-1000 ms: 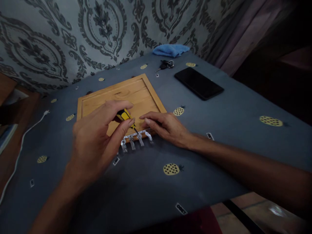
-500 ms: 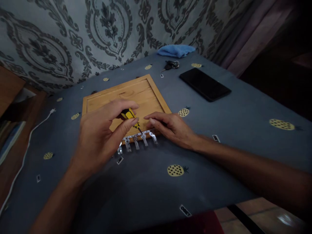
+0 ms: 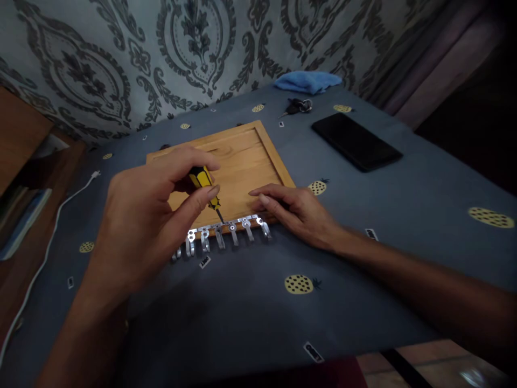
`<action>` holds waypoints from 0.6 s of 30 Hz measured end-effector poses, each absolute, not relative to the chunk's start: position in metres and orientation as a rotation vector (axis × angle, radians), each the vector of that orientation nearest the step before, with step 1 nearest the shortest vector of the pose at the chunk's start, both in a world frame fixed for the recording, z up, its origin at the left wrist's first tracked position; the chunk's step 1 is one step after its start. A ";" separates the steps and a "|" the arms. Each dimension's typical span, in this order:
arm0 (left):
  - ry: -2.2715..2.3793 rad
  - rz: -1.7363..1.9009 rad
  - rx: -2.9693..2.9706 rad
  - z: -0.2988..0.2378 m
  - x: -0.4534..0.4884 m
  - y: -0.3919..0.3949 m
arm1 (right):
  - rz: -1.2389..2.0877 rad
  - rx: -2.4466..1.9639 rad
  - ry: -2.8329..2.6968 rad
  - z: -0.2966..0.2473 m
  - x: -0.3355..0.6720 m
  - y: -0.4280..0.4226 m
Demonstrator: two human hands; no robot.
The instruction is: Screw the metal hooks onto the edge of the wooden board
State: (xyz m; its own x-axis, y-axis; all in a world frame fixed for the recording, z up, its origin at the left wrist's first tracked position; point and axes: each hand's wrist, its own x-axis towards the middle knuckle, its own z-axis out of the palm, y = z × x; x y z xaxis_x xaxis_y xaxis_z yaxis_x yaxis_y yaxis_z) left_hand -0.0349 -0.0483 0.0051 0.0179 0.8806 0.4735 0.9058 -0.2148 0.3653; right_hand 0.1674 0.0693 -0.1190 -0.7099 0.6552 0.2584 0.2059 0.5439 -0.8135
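My left hand [image 3: 149, 210] is closed around the handle of a yellow-and-black screwdriver [image 3: 204, 183]. The shaft slants down, its tip near the middle of a shiny metal strip of hooks [image 3: 239, 222]. That strip lies along the near edge of a wooden board [image 3: 238, 167] with a raised frame, and its several hooks stick out past the edge towards me. Screw heads show on some of the hooks. At the board's near right corner rests my right hand [image 3: 299, 215], index finger and thumb stretched over the wood, its other fingers partly hidden.
A black phone [image 3: 355, 141] lies to the right. Behind it are keys [image 3: 298, 106] and a blue cloth [image 3: 309, 82]. A white cable [image 3: 60, 210] runs down the left side beside a wooden shelf [image 3: 26, 134]. A patterned cloth covers the table [image 3: 250, 312].
The screwdriver and my left hand have moved left along the hook strip, from a hook near its right end towards its middle. My right hand stays at the board's corner. The view has shifted slightly.
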 end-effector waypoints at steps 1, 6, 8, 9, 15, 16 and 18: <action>-1.941 -0.954 -2.217 0.005 -0.036 -0.048 | 1.084 -0.694 -2.229 -0.119 0.167 0.069; -1.903 -0.846 -2.251 0.005 -0.041 -0.047 | 1.141 -0.704 -2.201 -0.118 0.167 0.068; -1.901 -0.815 -2.272 0.005 -0.042 -0.047 | 1.138 -0.706 -2.199 -0.118 0.167 0.068; -1.896 -0.803 -2.279 0.004 -0.043 -0.046 | 1.131 -0.707 -2.201 -0.118 0.167 0.068; -1.890 -0.769 -2.309 0.003 -0.043 -0.045 | 1.107 -0.703 -2.217 -0.119 0.166 0.069; -1.912 -0.751 -2.308 0.003 -0.043 -0.045 | 1.105 -0.704 -2.217 -0.119 0.166 0.069; -1.944 -0.715 -2.303 0.003 -0.042 -0.046 | 1.106 -0.711 -2.217 -0.118 0.166 0.068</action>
State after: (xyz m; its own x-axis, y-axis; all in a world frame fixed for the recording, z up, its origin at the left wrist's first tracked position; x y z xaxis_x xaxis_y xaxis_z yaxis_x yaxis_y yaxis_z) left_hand -0.0420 -0.0463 0.0032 0.1063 0.9227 0.3706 0.9430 -0.2118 0.2568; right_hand 0.1663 0.0683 -0.1185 -0.7044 0.6674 0.2416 0.2085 0.5199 -0.8284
